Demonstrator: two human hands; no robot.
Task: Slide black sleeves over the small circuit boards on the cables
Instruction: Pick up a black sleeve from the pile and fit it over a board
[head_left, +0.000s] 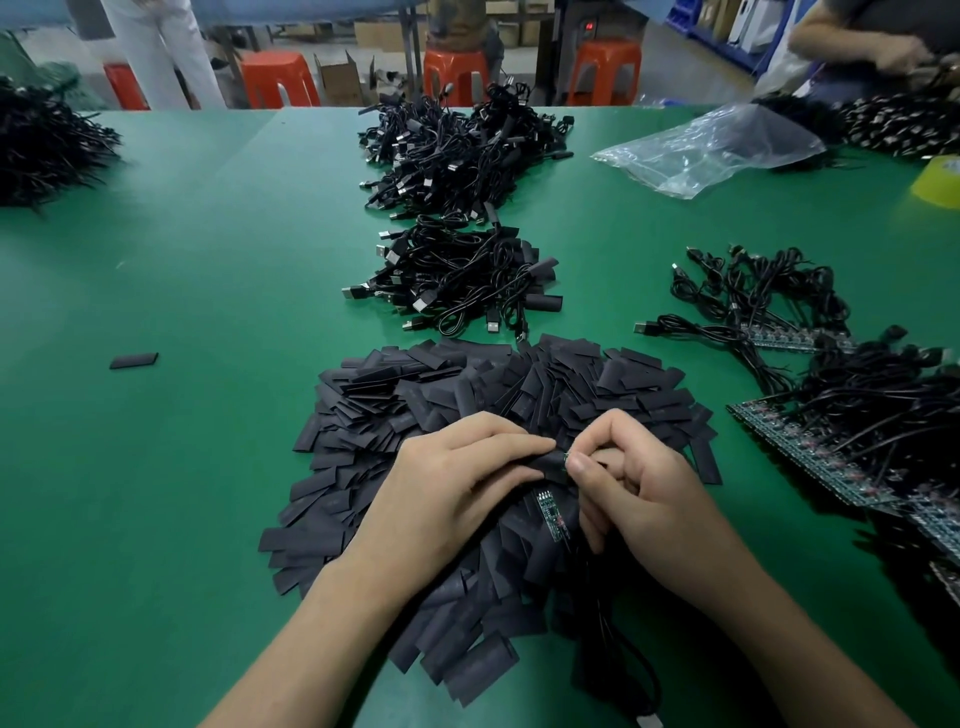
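Over the heap of flat black sleeves (467, 384), your left hand (457, 478) pinches one black sleeve (545, 462); your right hand (639, 483) pinches a small green circuit board (565, 459) at its mouth.

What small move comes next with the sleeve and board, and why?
The left hand holds a black sleeve; the right hand pinches a green board right at its mouth. Probably push the board further in, since it looks barely entered.

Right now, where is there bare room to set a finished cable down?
Bare mat spans the left, between the sleeve pile, the lone sleeve and the far-left cable heap. Crowded: the middle cable piles and the right side's circuit boards and plastic bag.
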